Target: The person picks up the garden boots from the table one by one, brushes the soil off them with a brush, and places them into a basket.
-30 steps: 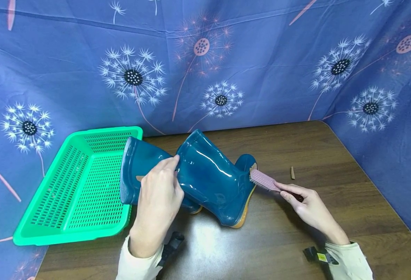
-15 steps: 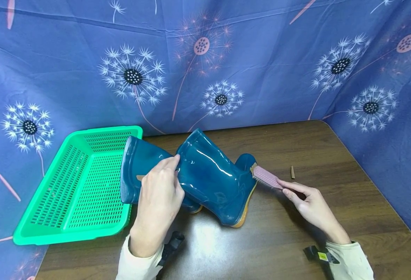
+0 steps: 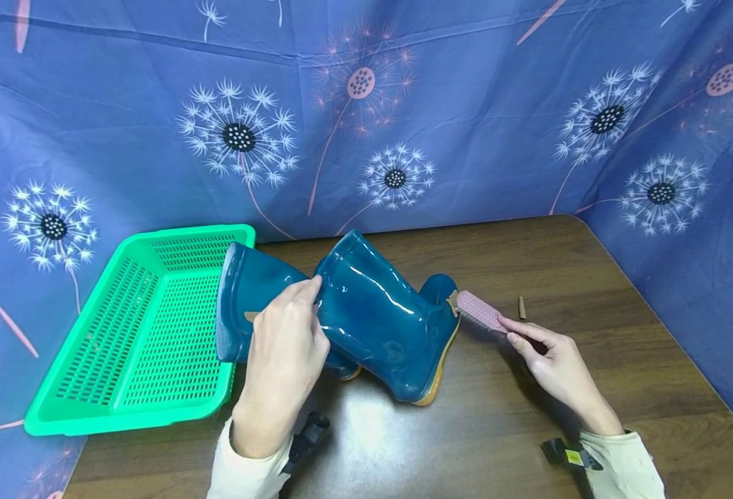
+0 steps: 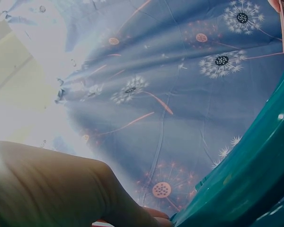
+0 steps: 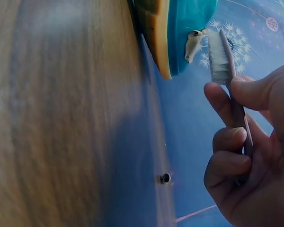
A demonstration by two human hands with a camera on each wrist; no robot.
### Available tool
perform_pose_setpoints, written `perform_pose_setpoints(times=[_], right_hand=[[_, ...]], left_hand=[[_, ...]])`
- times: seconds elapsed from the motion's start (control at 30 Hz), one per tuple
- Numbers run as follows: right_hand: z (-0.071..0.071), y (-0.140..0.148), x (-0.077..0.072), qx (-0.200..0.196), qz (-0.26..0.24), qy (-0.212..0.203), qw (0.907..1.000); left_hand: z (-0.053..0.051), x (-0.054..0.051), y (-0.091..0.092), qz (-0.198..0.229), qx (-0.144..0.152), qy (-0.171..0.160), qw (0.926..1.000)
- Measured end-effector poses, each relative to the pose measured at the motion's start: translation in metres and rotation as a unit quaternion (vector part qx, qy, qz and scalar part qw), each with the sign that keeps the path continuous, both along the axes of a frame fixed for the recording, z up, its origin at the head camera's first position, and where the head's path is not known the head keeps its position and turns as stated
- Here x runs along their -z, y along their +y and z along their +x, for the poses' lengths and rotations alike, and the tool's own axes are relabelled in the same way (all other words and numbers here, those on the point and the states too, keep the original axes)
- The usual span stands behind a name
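Note:
In the head view a teal rubber boot (image 3: pixel 375 312) with a yellow sole leans to the right, and a second teal boot (image 3: pixel 248 277) lies behind and left of it. The left hand (image 3: pixel 285 353) grips the front boot near its shaft opening, fingertips partly hidden. The right hand (image 3: pixel 556 367) holds a pink brush (image 3: pixel 479 310) by its handle, bristles at a tan patch (image 3: pixel 452 302) on the boot's heel. In the right wrist view the fingers curl round the brush handle (image 5: pixel 239 111), with the white bristles (image 5: pixel 218 59) beside the light patch (image 5: pixel 193 46).
A green slotted basket (image 3: pixel 126 423) stands at the left, beside the rear boot's opening. On the brown wooden table (image 3: pixel 591 291) a small tan piece (image 3: pixel 522 308) lies right of the boots. Blue dandelion-print cloth (image 3: pixel 466 152) hangs behind and at the right.
The right hand and brush have shifted slightly to the right, so the tan patch on the heel shows more. The left hand and both boots look nearly unmoved.

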State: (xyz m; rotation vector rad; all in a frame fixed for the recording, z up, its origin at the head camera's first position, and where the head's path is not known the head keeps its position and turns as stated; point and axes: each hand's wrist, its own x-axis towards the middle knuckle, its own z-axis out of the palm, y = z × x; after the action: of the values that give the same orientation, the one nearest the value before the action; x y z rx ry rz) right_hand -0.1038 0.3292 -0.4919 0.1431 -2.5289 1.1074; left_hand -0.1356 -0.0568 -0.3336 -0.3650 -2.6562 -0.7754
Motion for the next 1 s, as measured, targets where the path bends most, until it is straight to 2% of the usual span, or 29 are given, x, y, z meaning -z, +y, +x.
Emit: perform_pose_setpoints(times=[0.17,0.4,0.6,0.7,0.83,1.0], right_hand=[[-0.0003,-0.0012,0.0018,-0.018,0.011,-0.012,0.9997],[0.0021,0.0026,-0.0038,0.022,0.005,-0.022,0.9995],[0.0013,-0.0003,-0.0010,-0.014,0.004,-0.033,0.9993],[0.0005,-0.0016,-0.0003,0.007,0.018,-0.024,0.9995],[0.0005,0.0001,-0.0019,0.034,0.001,-0.021,0.9992],[-0.0007,-0.0012,0.0001,-0.001,-0.013,-0.028,0.9995]], left_hand=[[0.0002,0.0003,-0.0007,0.004,0.003,0.001,1.0000],[0.0002,0.0000,-0.0007,0.002,0.004,-0.001,1.0000],[0.0003,0.0002,-0.0009,0.005,0.004,-0.001,1.0000],[0.0006,0.0004,-0.0012,0.005,0.003,0.000,1.0000],[0.0006,0.0004,-0.0016,0.004,0.004,0.003,1.0000],[0.0002,0.0001,-0.0016,0.000,0.004,0.003,1.0000]])
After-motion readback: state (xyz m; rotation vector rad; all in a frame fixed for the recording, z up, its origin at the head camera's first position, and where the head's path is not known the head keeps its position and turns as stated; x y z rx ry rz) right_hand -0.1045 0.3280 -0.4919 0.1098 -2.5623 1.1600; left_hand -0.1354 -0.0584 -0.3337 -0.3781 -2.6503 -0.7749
